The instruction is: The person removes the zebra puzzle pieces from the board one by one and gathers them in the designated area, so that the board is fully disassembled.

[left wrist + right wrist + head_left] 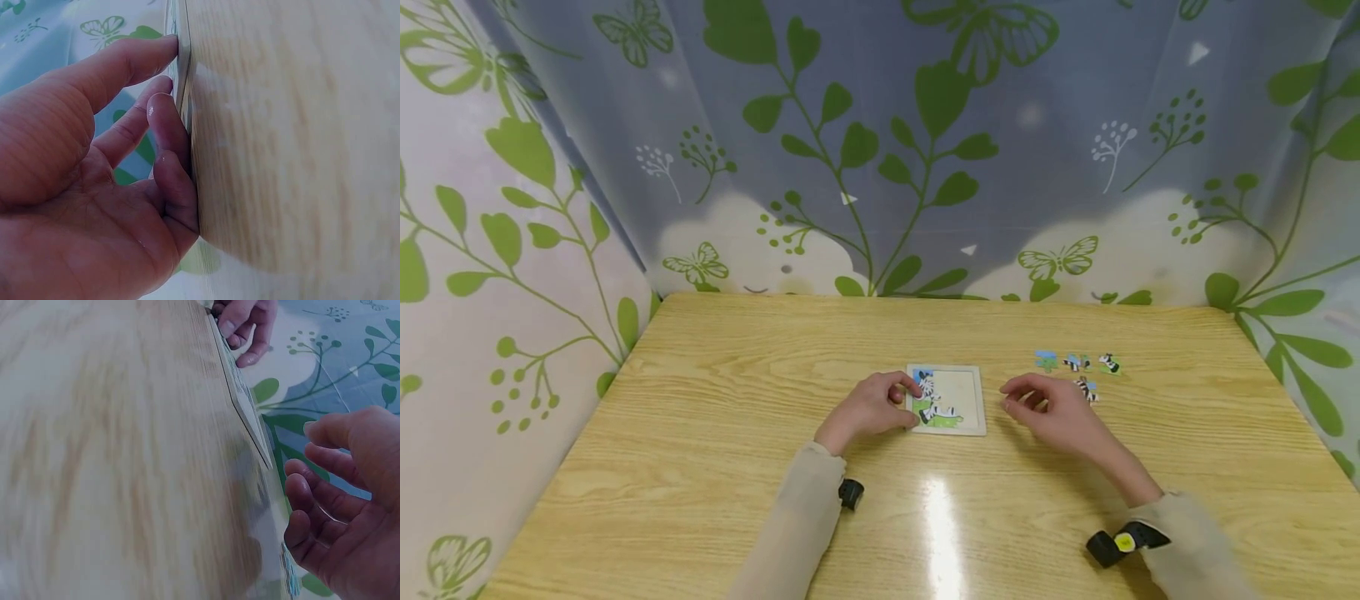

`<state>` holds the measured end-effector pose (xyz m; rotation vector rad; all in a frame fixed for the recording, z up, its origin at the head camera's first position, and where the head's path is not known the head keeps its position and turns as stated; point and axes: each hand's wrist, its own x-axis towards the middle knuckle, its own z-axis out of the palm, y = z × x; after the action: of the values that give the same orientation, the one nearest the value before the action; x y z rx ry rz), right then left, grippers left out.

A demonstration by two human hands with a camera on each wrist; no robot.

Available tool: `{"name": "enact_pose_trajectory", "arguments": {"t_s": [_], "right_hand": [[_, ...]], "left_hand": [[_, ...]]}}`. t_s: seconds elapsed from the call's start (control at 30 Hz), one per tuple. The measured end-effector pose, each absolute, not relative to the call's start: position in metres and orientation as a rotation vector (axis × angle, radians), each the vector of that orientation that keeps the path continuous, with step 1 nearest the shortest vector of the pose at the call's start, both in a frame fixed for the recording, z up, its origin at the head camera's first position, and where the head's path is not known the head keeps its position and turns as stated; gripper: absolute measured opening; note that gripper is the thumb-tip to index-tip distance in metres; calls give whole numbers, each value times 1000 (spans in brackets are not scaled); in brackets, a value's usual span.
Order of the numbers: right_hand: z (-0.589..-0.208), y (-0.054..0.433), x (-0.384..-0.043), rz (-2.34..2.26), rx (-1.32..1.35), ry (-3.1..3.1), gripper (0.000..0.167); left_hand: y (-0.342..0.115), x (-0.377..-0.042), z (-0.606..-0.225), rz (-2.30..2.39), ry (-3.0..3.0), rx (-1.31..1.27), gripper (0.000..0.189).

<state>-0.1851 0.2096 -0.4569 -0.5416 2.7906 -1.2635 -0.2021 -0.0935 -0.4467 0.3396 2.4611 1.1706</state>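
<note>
A square puzzle tray with a pale rim lies on the table, zebra pieces filling its left side and bottom; its upper right shows bare backing. My left hand touches the tray's left edge, thumb and index finger spread apart along it. In the left wrist view, that thumb rests at the tray's rim while other fingers curl against the tabletop. Right of the tray, my right hand hovers with loosely bent fingers and nothing between them. In the right wrist view, its fingers are apart from the tray.
Several loose puzzle pieces lie beyond my right hand, among them a blue-and-green one and a panda one. One piece is partly behind that hand. A patterned curtain borders the wooden table at the back.
</note>
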Motion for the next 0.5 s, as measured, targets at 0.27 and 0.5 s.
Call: {"name": "enact_pose_trajectory", "arguments": {"t_s": [0.27, 0.5], "right_hand": [[-459, 186, -188, -1267, -604, 2723, 14], [-461, 171, -190, -1243, -663, 2684, 14]], "left_hand": [[-94, -203, -448, 1165, 2461, 341, 27], [-93, -203, -447, 1158, 2467, 334, 27]]}}
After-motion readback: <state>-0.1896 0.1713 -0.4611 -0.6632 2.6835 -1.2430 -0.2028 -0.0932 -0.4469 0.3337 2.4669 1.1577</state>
